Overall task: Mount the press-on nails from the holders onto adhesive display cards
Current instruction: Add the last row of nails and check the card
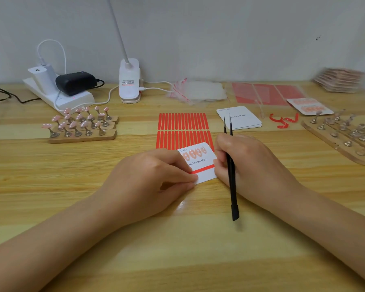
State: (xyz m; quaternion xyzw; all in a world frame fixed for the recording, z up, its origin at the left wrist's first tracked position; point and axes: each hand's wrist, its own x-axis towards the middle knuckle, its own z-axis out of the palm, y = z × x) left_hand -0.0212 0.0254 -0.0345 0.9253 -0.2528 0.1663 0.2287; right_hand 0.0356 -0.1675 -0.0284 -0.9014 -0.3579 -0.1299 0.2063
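Observation:
A white display card [200,163] printed "Handmade Nail" lies on the table in front of me. Several pink nails sit in a row along its top, and a red adhesive strip [202,169] crosses its lower part. My left hand [154,182] pinches the card's lower left corner and the strip's left end. My right hand [247,163] presses the card's right edge while holding black tweezers [231,171], tips pointing away from me. Pink nails stand on wooden holders [82,126] at the left.
A sheet of red adhesive strips [182,129] lies just behind the card, a stack of blank cards [240,118] to its right. Empty holders [346,133], peeled red backings [283,121], a finished card [310,106] and red sheets sit far right. Power strip, lamp base and clear bags line the back.

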